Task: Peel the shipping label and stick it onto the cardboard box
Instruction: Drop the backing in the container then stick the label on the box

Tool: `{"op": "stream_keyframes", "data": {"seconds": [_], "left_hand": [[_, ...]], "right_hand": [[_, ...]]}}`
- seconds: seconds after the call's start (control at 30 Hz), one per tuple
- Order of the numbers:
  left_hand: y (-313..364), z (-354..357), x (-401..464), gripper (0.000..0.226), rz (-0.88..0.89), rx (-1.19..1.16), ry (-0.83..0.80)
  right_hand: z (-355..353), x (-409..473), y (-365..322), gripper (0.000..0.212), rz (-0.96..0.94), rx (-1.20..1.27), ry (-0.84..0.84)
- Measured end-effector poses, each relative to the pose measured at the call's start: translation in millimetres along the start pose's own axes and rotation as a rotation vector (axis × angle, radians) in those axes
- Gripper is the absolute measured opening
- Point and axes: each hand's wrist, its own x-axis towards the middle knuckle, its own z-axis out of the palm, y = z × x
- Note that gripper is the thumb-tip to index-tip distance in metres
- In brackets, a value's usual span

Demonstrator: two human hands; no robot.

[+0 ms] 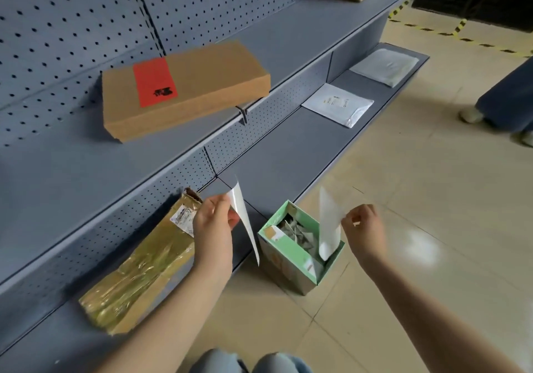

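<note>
Pinching label (243, 222) (left fingers (230, 217)), backing (328, 225) right

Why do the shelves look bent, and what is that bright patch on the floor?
Head view: the wide-angle lens bows the shelf edge, most toward the borders. The bright patch is light glaring off glossy floor tiles near the right hand. The cardboard box looks slightly soft, and the taped package shines with reflections.

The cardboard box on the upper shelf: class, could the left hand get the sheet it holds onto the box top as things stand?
Probably yes. The cardboard box lies open to the front, and nothing stands between it and the left hand, which pinches its white sheet.
</note>
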Motion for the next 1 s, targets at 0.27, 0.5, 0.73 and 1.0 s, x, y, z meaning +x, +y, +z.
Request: {"op": "stream_keyframes", "data": {"seconds": [0.27, 0.5, 0.73, 1.0], "left_hand": [[-60.0, -17.0, 44.4, 0.021, -0.017, -0.010, 0.033], [-74.7, -39.3, 57.3, 0.021, -0.027, 0.000, 0.070], [-56.3, -44.7, 47.4, 0.017, -0.054, -0.026, 0.086], [-8.7, -46.1, 14.8, 0.016, -0.117, -0.048, 0.122]], "right_hand": [[114.5, 26.6, 73.8, 0.009, -0.158, -0.430, -0.243], [162.3, 13.1, 99.3, 0.020, -0.052, -0.635, -0.456], [140.8, 12.7, 79.1, 0.052, 0.022, -0.685, -0.484], [85.0, -26.3, -34.8, 0.033, -0.086, -0.286, -0.355]]}}
